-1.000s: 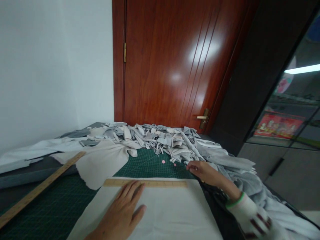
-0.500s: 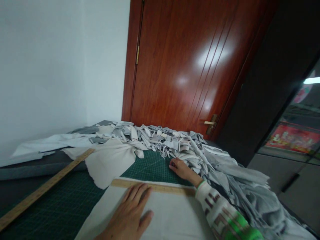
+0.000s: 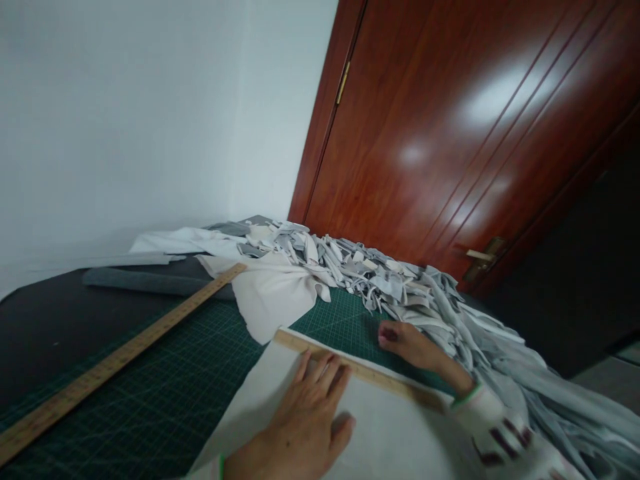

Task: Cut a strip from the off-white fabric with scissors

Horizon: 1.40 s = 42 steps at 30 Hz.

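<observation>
You're resting your left hand [image 3: 311, 417] flat on the short ruler [image 3: 383, 378], along the white cloth's [image 3: 390, 437] far edge — your right hand [image 3: 407, 343] is hanging curled over the green mat [image 3: 345, 319], cannot tell if holding anything.

Beneath the left hand [image 3: 313, 413] — a cloth sheet [image 3: 400, 440] with a ruler [image 3: 383, 379] along its far edge. Left of this hand, a second ruler [image 3: 125, 353] across the cutting mat [image 3: 175, 390], its far end over a loose cloth [image 3: 275, 300]. Farther out, fabric scraps [image 3: 360, 267] before the door [image 3: 425, 133]; ahead and rightward — the right hand [image 3: 407, 343], near the scraps.
</observation>
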Available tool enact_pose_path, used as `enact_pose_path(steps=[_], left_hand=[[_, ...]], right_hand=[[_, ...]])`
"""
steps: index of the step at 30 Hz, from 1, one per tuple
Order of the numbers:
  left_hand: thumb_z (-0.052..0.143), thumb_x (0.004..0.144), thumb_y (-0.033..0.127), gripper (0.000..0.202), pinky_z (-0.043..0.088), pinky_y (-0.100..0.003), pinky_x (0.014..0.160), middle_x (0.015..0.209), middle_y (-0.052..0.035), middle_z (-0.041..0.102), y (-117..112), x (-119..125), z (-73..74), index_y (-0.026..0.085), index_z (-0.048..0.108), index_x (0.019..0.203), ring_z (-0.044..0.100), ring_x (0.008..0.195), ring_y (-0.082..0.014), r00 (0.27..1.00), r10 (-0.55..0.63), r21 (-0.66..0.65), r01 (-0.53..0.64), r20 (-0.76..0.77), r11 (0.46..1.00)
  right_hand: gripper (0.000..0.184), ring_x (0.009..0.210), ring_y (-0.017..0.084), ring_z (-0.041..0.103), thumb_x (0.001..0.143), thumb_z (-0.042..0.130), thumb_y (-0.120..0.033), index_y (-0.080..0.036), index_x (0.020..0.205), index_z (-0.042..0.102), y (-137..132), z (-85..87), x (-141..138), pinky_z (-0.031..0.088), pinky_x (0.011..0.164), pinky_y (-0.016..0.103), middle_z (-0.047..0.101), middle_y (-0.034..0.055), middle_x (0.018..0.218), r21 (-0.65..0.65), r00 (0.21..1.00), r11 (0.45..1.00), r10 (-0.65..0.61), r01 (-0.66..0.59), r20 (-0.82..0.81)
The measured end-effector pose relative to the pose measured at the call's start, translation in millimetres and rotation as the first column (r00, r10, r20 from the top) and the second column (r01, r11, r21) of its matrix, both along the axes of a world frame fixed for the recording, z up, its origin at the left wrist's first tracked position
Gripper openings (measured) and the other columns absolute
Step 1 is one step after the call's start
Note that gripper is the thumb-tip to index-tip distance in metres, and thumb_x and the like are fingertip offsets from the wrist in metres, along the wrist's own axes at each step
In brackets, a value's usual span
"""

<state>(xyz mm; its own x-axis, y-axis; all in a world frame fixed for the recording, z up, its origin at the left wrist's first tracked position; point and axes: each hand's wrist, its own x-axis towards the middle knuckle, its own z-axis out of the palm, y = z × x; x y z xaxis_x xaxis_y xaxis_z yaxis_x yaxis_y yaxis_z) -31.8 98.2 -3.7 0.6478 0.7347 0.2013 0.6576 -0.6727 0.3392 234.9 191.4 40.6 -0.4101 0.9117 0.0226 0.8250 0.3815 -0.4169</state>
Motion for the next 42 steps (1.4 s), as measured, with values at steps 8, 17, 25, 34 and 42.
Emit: enact_pose_path(steps=[8,17,25,34,42], left_hand=[[0.050,0.092,0.040,0.060,0.009,-0.058,0.117,0.159,-0.0147,0.023,2,-3,-2.3,0.022,0.036,0.147,0.009,0.147,-0.0320,0.998,0.057,-0.065,-0.056,0.013,0.996],[0.055,0.087,0.037,0.067,0.009,-0.057,0.118,0.159,-0.0162,0.021,-2,-3,10.7,0.019,0.035,0.148,0.006,0.146,-0.0351,0.995,0.088,-0.200,-0.076,0.051,0.977],[0.051,0.088,0.050,0.068,0.013,-0.058,0.118,0.155,-0.0157,0.033,-1,-2,11.6,0.014,0.040,0.144,0.021,0.144,-0.0370,0.992,0.071,-0.136,-0.057,0.101,0.989],[0.049,0.090,0.048,0.070,0.016,-0.064,0.114,0.154,-0.0209,0.030,-8,-5,18.5,0.007,0.038,0.145,0.021,0.144,-0.0365,0.997,0.067,-0.171,-0.060,0.033,0.983],[0.050,0.089,0.048,0.071,0.011,-0.065,0.114,0.155,-0.0203,0.030,-5,-7,23.8,0.008,0.037,0.145,0.019,0.145,-0.0357,0.999,0.038,-0.226,-0.041,-0.020,0.973]], right_hand=[[0.011,0.059,0.010,0.043,0.081,0.059,-0.027,-0.018,0.075,0.055,3,26.9,-103,0.033,0.054,0.021,0.047,-0.0059,0.064,-0.119,0.944,0.954,0.245,-0.276,-0.221],[0.013,0.053,0.010,0.053,0.083,0.055,-0.012,-0.016,0.071,0.061,26,17.5,-156,0.040,0.053,0.019,0.054,-0.0049,0.058,-0.169,0.941,0.930,0.300,-0.325,-0.158],[0.012,0.066,0.012,0.054,0.084,0.057,-0.013,-0.014,0.078,0.068,23,1.4,-173,0.037,0.064,0.022,0.064,0.0010,0.071,0.073,0.948,0.948,0.315,-0.311,-0.053],[0.010,0.067,0.012,0.058,0.086,0.058,-0.014,-0.015,0.079,0.066,21,-6.7,-171,0.039,0.064,0.021,0.066,0.0004,0.072,0.138,0.951,0.944,0.306,-0.299,-0.032],[0.012,0.066,0.013,0.056,0.085,0.058,-0.012,-0.013,0.079,0.068,16,1.9,-167,0.037,0.064,0.023,0.066,0.0038,0.072,0.135,0.947,0.938,0.316,-0.320,0.054]])
